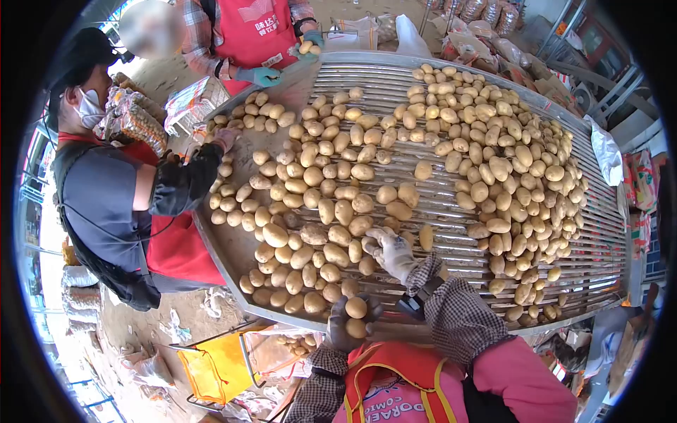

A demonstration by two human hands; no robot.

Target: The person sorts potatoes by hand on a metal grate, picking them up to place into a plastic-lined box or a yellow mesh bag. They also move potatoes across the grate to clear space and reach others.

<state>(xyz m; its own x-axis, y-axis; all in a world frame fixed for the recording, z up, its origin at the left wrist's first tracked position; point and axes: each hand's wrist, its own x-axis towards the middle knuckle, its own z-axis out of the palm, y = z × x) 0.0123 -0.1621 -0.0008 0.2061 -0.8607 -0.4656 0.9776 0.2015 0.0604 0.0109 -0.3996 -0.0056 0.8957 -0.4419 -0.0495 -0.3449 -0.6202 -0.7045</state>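
My left hand point(340, 328), in a dark glove, is at the near edge of the slatted metal sorting table point(437, 278). It is closed around two potatoes point(356, 319), one above the other. My right hand point(392, 255), in a pale, soiled glove, reaches over the slats with its fingers apart, beside several loose potatoes point(338, 235). No potato shows in its grip, though the palm side is hidden. A dark band is round my right wrist, and checked sleeves cover both forearms.
A big potato heap point(522, 169) lies on the right slats. At the left, a masked co-worker point(106, 183) reaches in with a gloved hand point(224, 139). Across the table another person in a red apron point(257, 35) holds potatoes. A yellow folding seat point(218, 365) stands below left.
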